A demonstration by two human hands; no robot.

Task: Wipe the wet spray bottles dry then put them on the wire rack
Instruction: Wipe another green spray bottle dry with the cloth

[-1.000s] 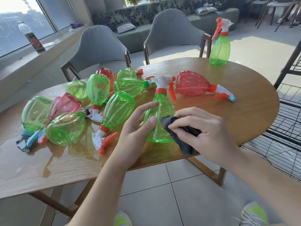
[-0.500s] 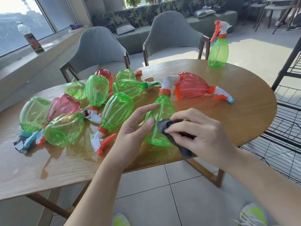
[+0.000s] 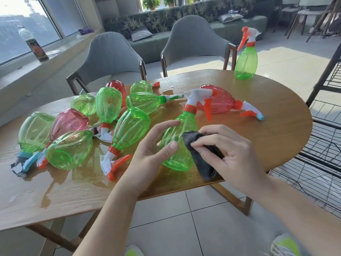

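Observation:
My left hand [image 3: 153, 146] grips a green spray bottle [image 3: 178, 154] with a white and orange trigger head, tilted over the near edge of the wooden table [image 3: 276, 115]. My right hand [image 3: 225, 150] holds a dark grey cloth [image 3: 201, 159] against the bottle's right side. Several wet green and red bottles [image 3: 129, 126] lie on their sides in a puddle at the left. A red bottle [image 3: 221, 102] lies behind the held one. One green bottle [image 3: 246, 60] stands upright at the table's far edge. The black wire rack [image 3: 324, 148] is at the right.
Two grey chairs [image 3: 110, 56] stand behind the table. Water spreads over the table's left part [image 3: 55, 180]. A dark bottle [image 3: 35, 47] stands on the window sill at far left. Tiled floor and my shoes show below the table edge.
The held bottle has tilted further, its trigger head swinging to the right. My right hand has slid the cloth a little along the bottle's side.

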